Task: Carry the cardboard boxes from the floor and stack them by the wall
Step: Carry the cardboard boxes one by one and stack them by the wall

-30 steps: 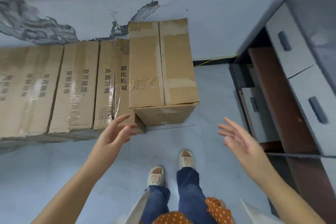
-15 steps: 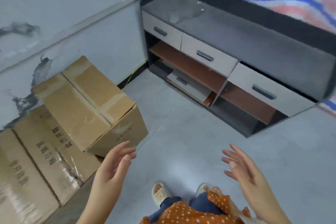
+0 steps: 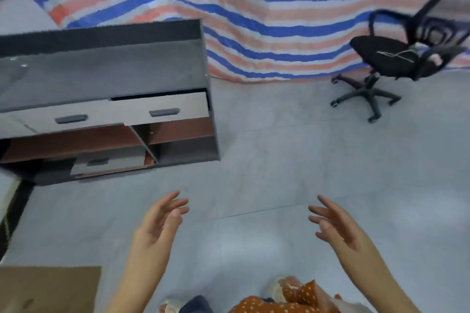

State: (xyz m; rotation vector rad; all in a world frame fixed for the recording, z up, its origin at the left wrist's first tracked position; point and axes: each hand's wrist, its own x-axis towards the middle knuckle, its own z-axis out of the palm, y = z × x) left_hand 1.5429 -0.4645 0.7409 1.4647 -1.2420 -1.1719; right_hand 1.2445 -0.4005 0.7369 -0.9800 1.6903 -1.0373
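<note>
A: Holding anything? 
B: No, the left hand (image 3: 159,221) and right hand (image 3: 338,225) are hanging open, fingers relaxed, over bare floor (image 3: 267,165). 
A: Boxes? 
B: One cardboard box (image 3: 48,288) is sitting low, left of the left hand; probably more fetching remains.

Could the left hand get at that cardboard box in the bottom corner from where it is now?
Probably yes: the left hand is open and holds nothing, and only bare floor shows between it and the cardboard box down to its left.
</note>
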